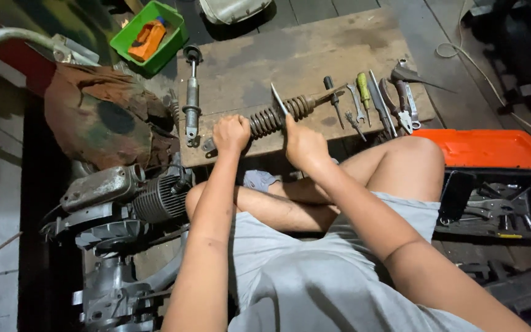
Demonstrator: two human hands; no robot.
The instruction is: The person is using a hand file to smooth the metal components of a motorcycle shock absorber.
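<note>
My left hand (231, 133) is closed around the near end of a rusty coil spring strut (281, 114) that lies on a wooden board (314, 55). With my right hand (303, 142) I grip a flat metal tool (278, 100) whose blade pokes into the coils at the middle of the spring. The strut's thin rod points right toward a row of hand tools. A second grey shock absorber (191, 92) lies upright on the board just left of my left hand.
Screwdrivers, wrenches and pliers (376, 101) lie in a row on the board's right side. A green bin (150, 35) holds an orange item at the back left. An engine (124, 203) sits at my left knee. An orange-lidded toolbox (493, 150) stands open on the right.
</note>
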